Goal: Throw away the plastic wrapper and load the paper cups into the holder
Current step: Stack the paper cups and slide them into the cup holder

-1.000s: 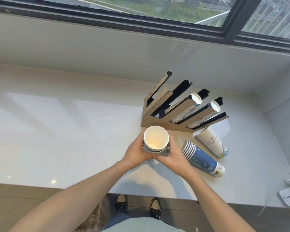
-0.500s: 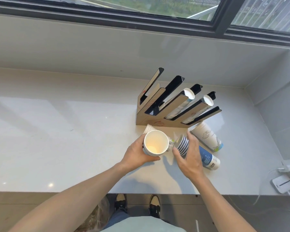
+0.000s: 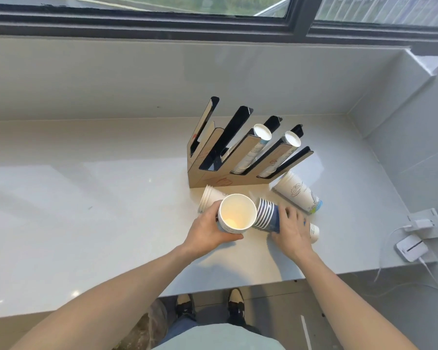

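While the left hand point(image 3: 208, 232) is curled around a short stack of nested paper cups point(image 3: 235, 217), its fingers are wrapped about the far side of the stack and the thumb is pressed along the near side, so that the stack is held upright with its round mouth turned toward the camera. A smooth, pale interior is shown in the top cup, and thin rolled rims are seen layered below it. The right hand point(image 3: 292, 229) is laid over a second, blue stack point(image 3: 266, 215) lying on its side on the tabletop point(image 3: 86, 210); its fingers are loosely spread and bent over the blue printed wall, whose white rims form a ribbed band touching the held stack. Whether this stack is truly gripped or only touched cannot be told. A white stack point(image 3: 209, 198) is lying just behind the left hand, and another white stack with a line drawing and a blue-green base point(image 3: 297, 195) is lying near the right end of the holder point(image 3: 213, 178). The holder is made of flat brown board with slanted, dark-lined slots; two of its slots are filled with tapering columns of cups point(image 3: 261, 137). A glossy, pale grey surface is presented by the tabletop. A white charger and cable point(image 3: 411, 247) are resting at its right edge.
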